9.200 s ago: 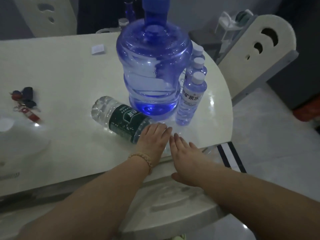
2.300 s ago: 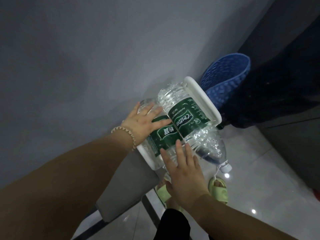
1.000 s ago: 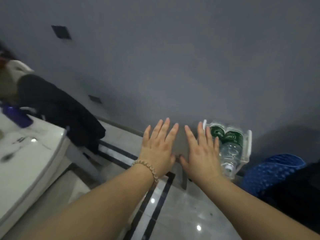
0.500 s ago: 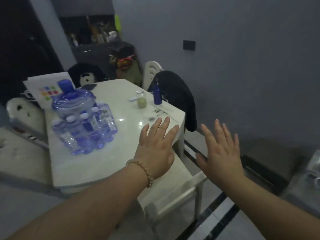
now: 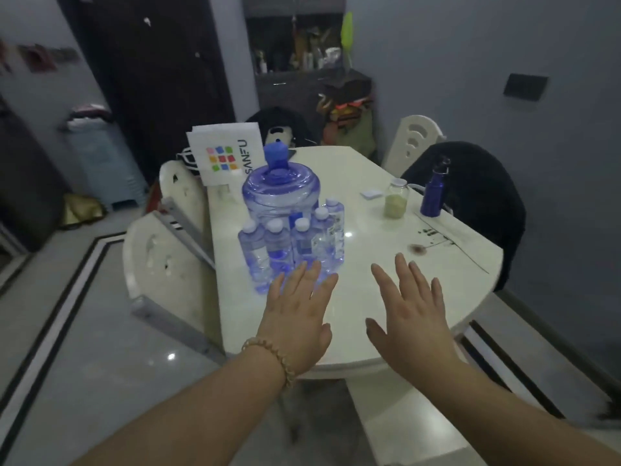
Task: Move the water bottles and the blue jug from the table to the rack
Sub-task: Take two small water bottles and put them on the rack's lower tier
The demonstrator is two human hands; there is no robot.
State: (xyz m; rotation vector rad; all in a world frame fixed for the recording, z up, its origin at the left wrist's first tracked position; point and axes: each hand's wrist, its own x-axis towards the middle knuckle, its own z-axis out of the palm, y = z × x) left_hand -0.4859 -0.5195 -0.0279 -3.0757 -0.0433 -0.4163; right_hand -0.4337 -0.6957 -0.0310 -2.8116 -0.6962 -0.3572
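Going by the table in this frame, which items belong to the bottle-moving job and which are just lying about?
Job:
blue jug
small water bottles clustered in front of it

Lying about:
glass jar
dark blue flask
white paper bag
small white pad
black garment

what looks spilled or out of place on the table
A small reddish-brown spot and dark smudges mark the white table near its right edge, like dried spills. The water bottles and blue jug stand upright.

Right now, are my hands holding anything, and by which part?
Nothing is held: the left hand and the right hand are both open and empty.
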